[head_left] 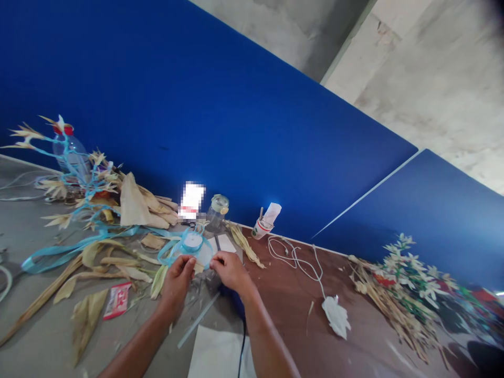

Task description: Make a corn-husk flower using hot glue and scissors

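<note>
1. The left hand (178, 283) is closed in a pinch on a small, flat, pale tan strip (199, 266), above the grey-and-brown desk (283, 315).
2. The right hand (231, 270), fingertips together, is just beside it; its grip is unclear.
3. A round light-blue ribbon roll (191, 244) lies beyond.

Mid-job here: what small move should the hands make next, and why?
Probably steady the pale strip with the right hand: the left hand appears to pinch it, the strip lies between both hands, and whether the right hand grips anything is unclear.
</note>
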A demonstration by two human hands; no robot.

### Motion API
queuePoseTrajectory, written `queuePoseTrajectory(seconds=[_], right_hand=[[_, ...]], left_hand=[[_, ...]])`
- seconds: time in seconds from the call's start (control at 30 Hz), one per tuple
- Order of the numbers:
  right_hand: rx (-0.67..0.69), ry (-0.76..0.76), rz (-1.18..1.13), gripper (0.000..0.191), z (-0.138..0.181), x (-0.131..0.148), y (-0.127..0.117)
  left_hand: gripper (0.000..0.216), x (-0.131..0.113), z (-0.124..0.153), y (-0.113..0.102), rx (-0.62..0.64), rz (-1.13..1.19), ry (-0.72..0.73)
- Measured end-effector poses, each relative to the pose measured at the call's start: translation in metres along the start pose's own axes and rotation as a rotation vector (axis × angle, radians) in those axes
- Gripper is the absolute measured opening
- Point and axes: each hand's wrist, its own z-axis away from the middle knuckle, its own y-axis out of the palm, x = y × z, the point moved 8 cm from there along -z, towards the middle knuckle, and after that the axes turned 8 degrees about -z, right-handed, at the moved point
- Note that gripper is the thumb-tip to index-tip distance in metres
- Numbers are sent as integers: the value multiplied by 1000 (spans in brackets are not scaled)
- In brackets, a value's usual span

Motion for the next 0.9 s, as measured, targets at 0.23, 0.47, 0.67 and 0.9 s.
queuePoseTrajectory(seconds=[0.23,0.47,0.67,0.9], right_hand=[[-50,27,-262,11,3,-14,21],[-103,38,-280,13,8,-17,21],[-241,126,-531,17,12,-25,17],[-330,83,-500,18,13,-22,26]], left_hand=[[34,-5,2,4,36,-2,-1],[35,1,6,5,48,2,-61],[42,3,3,6,58,51,-44],[32,-4,4,17,141,-19,0]])
